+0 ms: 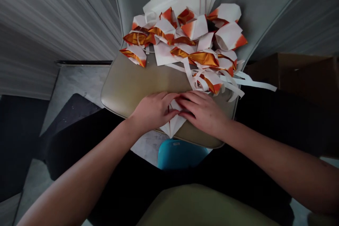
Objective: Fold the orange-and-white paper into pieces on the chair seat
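Note:
Both hands meet over a folded piece of white paper [172,127] at the front edge of the chair seat [127,84]. The paper's pointed end faces me, with a crease line down its middle. My left hand [155,111] pinches the paper's left side between thumb and fingers. My right hand [202,111] has its fingers bent and pressed on the right side of the same paper. The fingers hide the paper's far part. Just beyond the hands lies a heap of folded paper pieces [194,28], white outside with orange and gold showing.
Narrow white paper strips [233,84] trail over the seat's right edge. A stack of flat paper sheets [177,0] leans at the chair's back. Under the front edge a blue stool [182,153] shows. Grey curtains [87,17] hang left; a cardboard box [296,74] stands right.

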The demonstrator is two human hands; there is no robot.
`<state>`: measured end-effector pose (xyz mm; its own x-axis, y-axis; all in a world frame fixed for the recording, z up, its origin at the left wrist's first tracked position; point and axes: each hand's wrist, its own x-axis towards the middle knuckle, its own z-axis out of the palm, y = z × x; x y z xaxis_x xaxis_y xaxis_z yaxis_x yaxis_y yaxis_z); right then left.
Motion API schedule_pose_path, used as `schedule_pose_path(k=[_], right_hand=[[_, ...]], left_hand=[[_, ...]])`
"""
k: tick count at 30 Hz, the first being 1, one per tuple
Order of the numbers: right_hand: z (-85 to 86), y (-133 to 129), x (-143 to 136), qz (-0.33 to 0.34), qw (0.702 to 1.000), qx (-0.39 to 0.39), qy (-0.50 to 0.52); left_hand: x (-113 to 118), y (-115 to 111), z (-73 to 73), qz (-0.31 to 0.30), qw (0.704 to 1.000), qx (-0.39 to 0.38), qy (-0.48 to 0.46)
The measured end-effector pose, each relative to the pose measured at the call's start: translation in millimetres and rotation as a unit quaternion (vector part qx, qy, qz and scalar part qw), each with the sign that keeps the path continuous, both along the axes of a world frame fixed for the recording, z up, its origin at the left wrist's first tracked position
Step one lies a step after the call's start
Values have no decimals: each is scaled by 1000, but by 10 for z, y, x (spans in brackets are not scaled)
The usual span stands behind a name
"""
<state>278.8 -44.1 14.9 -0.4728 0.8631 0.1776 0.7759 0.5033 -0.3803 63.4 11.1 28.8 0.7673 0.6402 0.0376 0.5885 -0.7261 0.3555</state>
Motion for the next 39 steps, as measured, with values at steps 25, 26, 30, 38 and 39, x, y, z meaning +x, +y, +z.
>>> schedule_pose_path(k=[25, 26, 30, 38, 39], right_hand=[[-16, 6, 37, -20, 1000, 21, 8], [-19, 8, 36, -24, 1000, 18, 8], [-18, 18, 38, -38, 999, 5, 20], [3, 22, 52, -31, 999, 6, 20], [7, 21, 52, -31, 999, 6, 22]], left_hand=[[-67, 27, -136, -8, 998, 47, -31], [-65, 25, -144, -7, 998, 51, -36], [-61, 22, -150, -2, 997, 60, -56], [-98, 38, -95, -40, 995, 47, -76], [-96, 34, -100, -37, 995, 56, -69]])
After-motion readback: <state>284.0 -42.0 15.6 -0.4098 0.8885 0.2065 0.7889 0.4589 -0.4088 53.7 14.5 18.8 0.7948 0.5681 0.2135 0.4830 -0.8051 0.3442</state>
